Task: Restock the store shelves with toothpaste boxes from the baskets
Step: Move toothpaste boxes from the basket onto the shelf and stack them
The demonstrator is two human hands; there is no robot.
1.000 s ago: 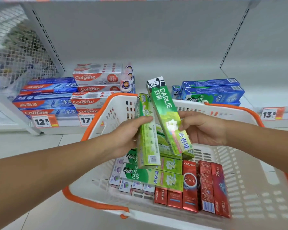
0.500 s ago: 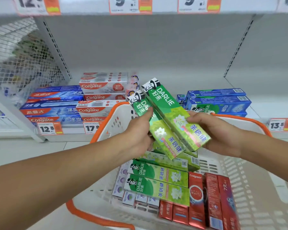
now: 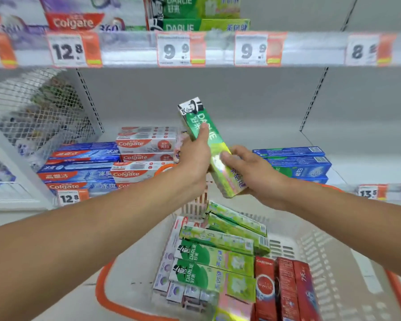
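- Evidently, the carrying step is in hand: green Darlie boxes [image 3: 214, 156] are held in the air above the white basket [image 3: 329, 256] and in front of the lower shelf [image 3: 368, 158]. Whether one box or two pressed together are held cannot be told from this view.
- The upper part is gripped by the left hand [image 3: 195, 156], thumb laid across the printed face; the lower end is clamped by the right hand [image 3: 252, 172], fingers curled round it.
- The long axis is tilted steeply, nearly upright, with the black-and-white logo end pointing up and slightly left, and the pale end down and to the right.
- More Darlie stock [image 3: 197, 19] is seen on the upper shelf [image 3: 130, 49], above the 9.9 tags.
- For the next move, a lift to that level and a turn to horizontal are probably called for, so that the boxes can be laid flat like those already there.
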